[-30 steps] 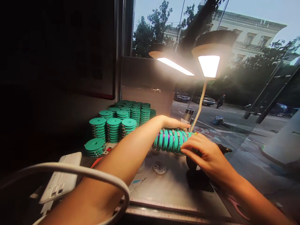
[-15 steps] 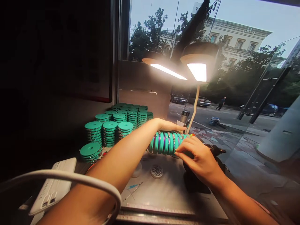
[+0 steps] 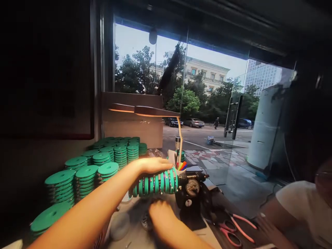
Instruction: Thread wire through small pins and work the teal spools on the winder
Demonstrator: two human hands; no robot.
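Observation:
A row of green round spools, wound with thin line and small beads, lies horizontally against a black machine with a round dial. My left hand rests along the top and far side of this row, palm down, its visible fingers stretched toward the machine. Below the row, my right hand is smeared by motion and its fingers are hidden. It is close to a small round dish, which held small silvery beads a moment earlier. A pale round lid or dish sits left of it.
Stacks of green spools crowd the left side. A lamp stands behind the row, beside bright-tipped pens. Red-handled scissors and pink-handled pliers lie at the right. A person's arm shows at far right.
The view has tilted up and turned right. My right hand has left the spools and moved down and left toward the bead dish. My left hand stays on the row.

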